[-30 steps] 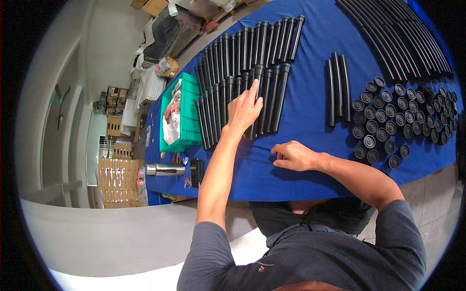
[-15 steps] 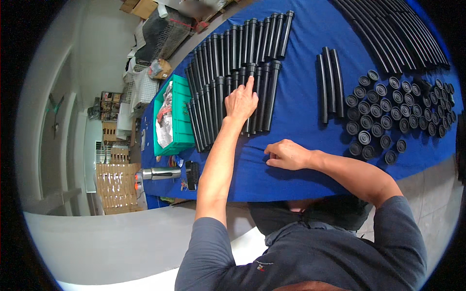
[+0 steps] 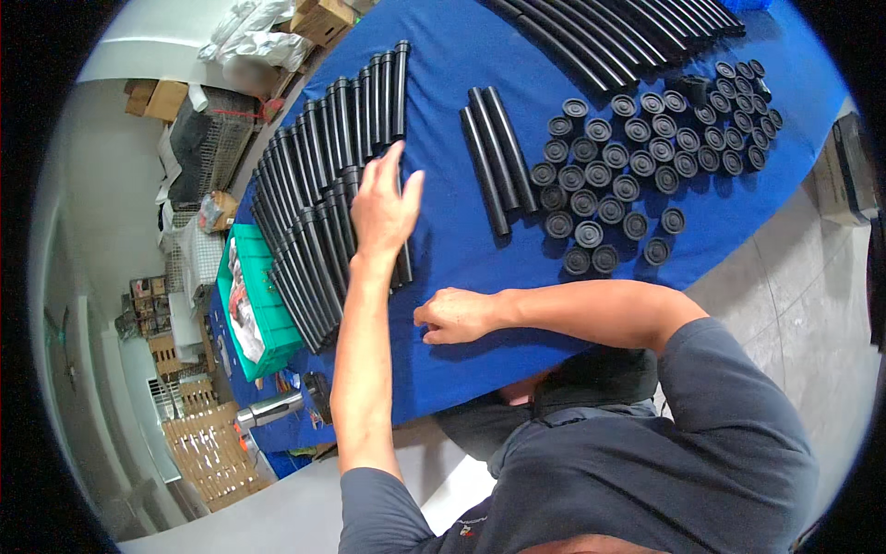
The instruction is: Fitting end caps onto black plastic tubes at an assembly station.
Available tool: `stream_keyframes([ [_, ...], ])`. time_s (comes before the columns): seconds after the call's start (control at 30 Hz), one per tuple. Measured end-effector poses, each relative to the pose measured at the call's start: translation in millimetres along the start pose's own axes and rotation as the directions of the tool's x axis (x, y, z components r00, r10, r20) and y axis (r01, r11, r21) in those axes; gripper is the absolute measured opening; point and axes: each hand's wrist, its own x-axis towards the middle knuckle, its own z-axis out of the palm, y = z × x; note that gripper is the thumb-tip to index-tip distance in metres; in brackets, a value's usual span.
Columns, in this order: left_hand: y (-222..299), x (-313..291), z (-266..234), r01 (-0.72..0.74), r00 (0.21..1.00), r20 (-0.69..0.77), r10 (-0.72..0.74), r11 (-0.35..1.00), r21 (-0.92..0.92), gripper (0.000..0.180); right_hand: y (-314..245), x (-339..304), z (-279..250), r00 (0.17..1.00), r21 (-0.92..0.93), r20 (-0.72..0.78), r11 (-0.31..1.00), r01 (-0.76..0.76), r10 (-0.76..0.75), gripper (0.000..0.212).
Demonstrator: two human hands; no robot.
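Observation:
My left hand (image 3: pixel 383 208) is open over the right end of the nearer row of capped black tubes (image 3: pixel 314 245), thumb spread away from the fingers. Its fingertips reach toward the lower end of the farther row of capped tubes (image 3: pixel 341 120); whether they touch a tube I cannot tell. Part of the nearer row is hidden under this hand and forearm. On the blue cloth, close to the near edge, my right hand (image 3: pixel 457 316) rests with fingers loosely curled and nothing visible in them. Three uncapped black tubes (image 3: pixel 498 162) lie side by side to the right.
Many round black caps (image 3: pixel 625 188) stand in a cluster on the blue cloth (image 3: pixel 443 249). Longer black tubes (image 3: pixel 600 37) lie at the far right. A green crate (image 3: pixel 268 314) with wrapped contents borders the tubes at left, near a metal flask (image 3: pixel 270 409).
The view has swung to the right, shifting the table leftward. My left hand has gone from pointing one finger at the nearer tubes to spreading open at their right end. My right hand stays curled.

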Motion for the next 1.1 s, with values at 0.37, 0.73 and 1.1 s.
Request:
stream_keyframes([
  [0.37, 146, 93, 92, -0.298, 0.827, 0.330, 0.456, 0.852, -0.431, 0.058, -16, -12, -9, 0.993, 0.236, -0.099, 0.968, 0.084, -0.062, 0.035],
  [0.73, 150, 98, 101, -0.265, 0.913, 0.178, 0.368, 0.865, -0.427, 0.039, 26, -4, 30, 0.894, 0.088, -0.310, 0.927, 0.365, -0.323, 0.036],
  [1.1, 18, 7, 20, 0.017, 0.986, 0.164, 0.008, 0.989, -0.147, 0.040, 2, 1, 8, 0.996, -0.019, -0.058, 0.998, 0.061, -0.062, 0.028],
])
